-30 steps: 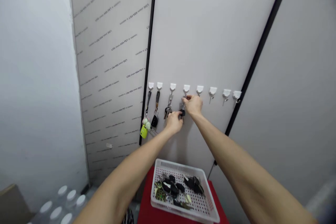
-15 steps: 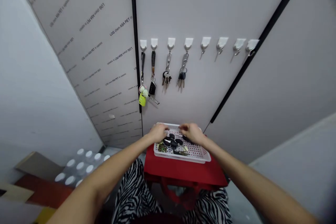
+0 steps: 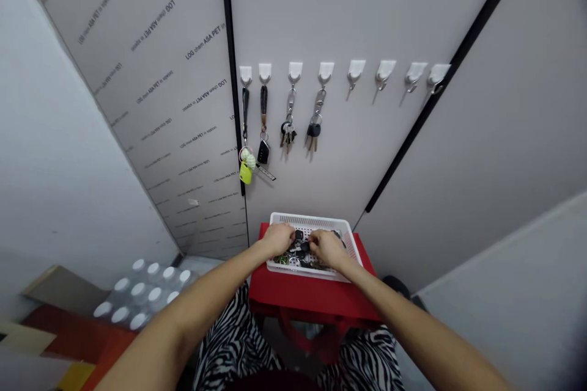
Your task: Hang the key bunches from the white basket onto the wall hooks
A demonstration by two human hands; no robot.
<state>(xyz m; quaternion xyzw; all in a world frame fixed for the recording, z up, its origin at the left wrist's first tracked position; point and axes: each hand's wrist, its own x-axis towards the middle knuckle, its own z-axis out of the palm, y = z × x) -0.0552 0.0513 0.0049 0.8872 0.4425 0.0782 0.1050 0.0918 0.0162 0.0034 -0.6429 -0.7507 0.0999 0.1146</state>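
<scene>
A white perforated basket [image 3: 353, 250] holds a pile of keys [image 3: 300, 255], several with black heads. My left hand [image 3: 278, 238] reaches over its left side, fingertips pinched beside a black-headed key [image 3: 299, 234]; what they grip, if anything, is hidden. My right hand [image 3: 328, 247] is down in the middle of the basket, its bent fingers closed at another black-headed key [image 3: 305, 246]. More dark keys [image 3: 336, 234] lie partly covered behind this hand.
White hooks [image 3: 326, 71] line the panel ahead; key sets [image 3: 312, 128] hang from the left ones. Under the basket is a red bag [image 3: 312, 296], above my zebra-print legs [image 3: 224, 342]. White-capped bottles [image 3: 137, 288] stand at the lower left.
My right hand has moved left and down from the basket's back onto the keys in the middle. My left hand has shifted slightly toward the keys, its fingers now closer together.
</scene>
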